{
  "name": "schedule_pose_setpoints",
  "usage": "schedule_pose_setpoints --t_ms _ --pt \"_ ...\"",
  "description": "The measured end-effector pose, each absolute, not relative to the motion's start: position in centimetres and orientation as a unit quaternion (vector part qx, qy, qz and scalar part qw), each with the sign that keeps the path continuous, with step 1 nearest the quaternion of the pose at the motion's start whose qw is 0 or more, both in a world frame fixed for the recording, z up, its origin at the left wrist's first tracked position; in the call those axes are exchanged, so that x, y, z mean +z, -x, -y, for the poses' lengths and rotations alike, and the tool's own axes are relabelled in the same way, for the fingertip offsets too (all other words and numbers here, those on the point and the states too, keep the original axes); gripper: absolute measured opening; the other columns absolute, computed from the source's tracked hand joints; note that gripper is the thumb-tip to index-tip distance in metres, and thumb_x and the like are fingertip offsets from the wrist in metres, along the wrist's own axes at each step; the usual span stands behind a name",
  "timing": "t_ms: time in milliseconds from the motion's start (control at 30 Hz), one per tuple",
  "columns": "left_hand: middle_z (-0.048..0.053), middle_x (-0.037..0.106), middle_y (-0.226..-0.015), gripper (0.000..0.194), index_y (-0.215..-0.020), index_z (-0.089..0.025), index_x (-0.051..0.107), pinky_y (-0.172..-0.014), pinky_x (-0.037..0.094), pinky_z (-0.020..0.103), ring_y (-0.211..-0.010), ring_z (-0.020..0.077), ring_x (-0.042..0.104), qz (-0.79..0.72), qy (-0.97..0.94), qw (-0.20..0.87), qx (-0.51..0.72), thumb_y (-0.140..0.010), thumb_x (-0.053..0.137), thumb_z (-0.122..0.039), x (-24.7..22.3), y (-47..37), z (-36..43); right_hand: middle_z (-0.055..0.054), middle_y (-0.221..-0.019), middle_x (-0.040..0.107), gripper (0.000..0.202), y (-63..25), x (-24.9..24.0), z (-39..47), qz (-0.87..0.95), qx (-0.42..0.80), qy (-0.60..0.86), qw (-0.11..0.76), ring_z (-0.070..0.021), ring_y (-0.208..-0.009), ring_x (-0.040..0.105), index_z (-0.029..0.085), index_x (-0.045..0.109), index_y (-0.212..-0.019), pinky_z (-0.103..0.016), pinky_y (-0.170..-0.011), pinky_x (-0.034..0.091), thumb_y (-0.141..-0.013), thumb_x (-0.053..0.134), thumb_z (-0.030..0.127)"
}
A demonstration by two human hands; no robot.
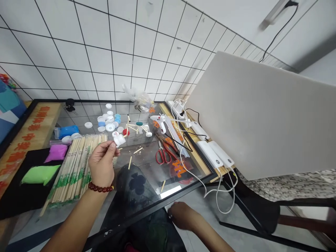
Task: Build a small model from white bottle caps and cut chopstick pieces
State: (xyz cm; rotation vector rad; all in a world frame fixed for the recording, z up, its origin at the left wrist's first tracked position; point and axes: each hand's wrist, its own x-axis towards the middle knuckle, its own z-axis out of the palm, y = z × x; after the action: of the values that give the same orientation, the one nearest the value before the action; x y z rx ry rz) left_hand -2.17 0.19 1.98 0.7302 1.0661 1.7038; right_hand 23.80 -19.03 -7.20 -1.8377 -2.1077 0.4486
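Observation:
My left hand (103, 161) is closed, pinching a pair of white bottle caps (119, 140) between thumb and fingers over the glass table. These caps seem joined to a small tricycle-like model of wooden sticks (128, 125); the exact joint is too small to make out. A green cap (139, 123) sits on its frame, and more white caps (148, 132) are at its far end. Below the table's front edge, my right hand (181, 215) is curled by my leg. Whatever it holds, if anything, is hidden.
Loose bottle caps (109, 127) lie behind the left hand; bundled chopsticks (72, 171) are beside it. A white glue gun (160, 122), red-handled scissors (163, 156) and pliers (170, 148) lie to the right. White cables (195, 174) hang over the table's right edge.

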Motion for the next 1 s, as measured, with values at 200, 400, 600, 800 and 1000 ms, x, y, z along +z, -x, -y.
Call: schedule_pose_setpoints --t_ms 200,400,600,800,1000 --pt "-0.002 0.066 -0.061 0.029 -0.078 -0.015 0.071 -0.053 0.05 0.022 -0.053 0.01 0.06 -0.452 -0.309 0.507 0.665 -0.058 0.086 -0.03 2.4 1.9 0.1 -0.006 -0.091 0.075 0.026 -25.2 3.1 15.6 0.814 0.446 0.348 0.131 -0.0122 -0.077 0.068 0.02 0.075 -0.108 -0.02 -0.07 0.05 -0.091 0.068 0.039" --pt "-0.003 0.066 -0.061 0.038 -0.077 -0.015 0.071 -0.052 0.05 0.022 -0.053 0.0097 0.058 -0.455 -0.318 0.518 0.651 -0.052 0.09 -0.036 2.4 1.8 0.1 -0.002 -0.083 0.069 0.008 -24.1 3.1 5.9 0.91 0.266 0.319 0.011 -0.0147 -0.084 0.06 0.019 0.075 -0.084 -0.026 -0.082 0.044 -0.082 0.075 0.011" --pt "-0.002 0.066 -0.062 0.044 -0.077 -0.016 0.073 -0.056 0.05 0.023 -0.057 0.0105 0.06 -0.461 -0.333 0.535 0.624 -0.048 0.092 -0.043 2.4 2.1 0.0 -0.002 -0.082 0.069 0.007 -18.7 2.2 1.9 0.934 0.178 0.308 0.034 -0.0151 -0.083 0.058 0.018 0.073 -0.082 -0.026 -0.08 0.041 -0.085 0.071 0.012" --pt "-0.001 0.068 -0.062 0.045 -0.077 -0.014 0.074 -0.061 0.051 0.026 -0.058 0.0112 0.06 -0.482 -0.325 0.55 0.6 -0.046 0.091 -0.042 1.1 2.1 -0.4 0.001 -0.078 0.067 0.022 -16.3 1.0 -1.0 0.841 0.225 0.442 0.216 -0.0121 -0.07 0.058 0.019 0.074 -0.098 -0.022 -0.063 0.04 -0.08 0.081 0.029" --pt "0.001 0.071 -0.068 0.036 -0.084 -0.016 0.076 -0.067 0.051 0.028 -0.064 0.0135 0.063 -0.499 -0.393 0.523 0.568 -0.059 0.084 -0.041 -0.2 1.9 -0.4 -0.003 -0.084 0.07 0.02 -16.5 -1.3 -0.7 0.748 0.237 0.426 0.449 -0.0134 -0.075 0.063 0.018 0.07 -0.106 -0.024 -0.071 0.05 -0.095 0.061 0.031"
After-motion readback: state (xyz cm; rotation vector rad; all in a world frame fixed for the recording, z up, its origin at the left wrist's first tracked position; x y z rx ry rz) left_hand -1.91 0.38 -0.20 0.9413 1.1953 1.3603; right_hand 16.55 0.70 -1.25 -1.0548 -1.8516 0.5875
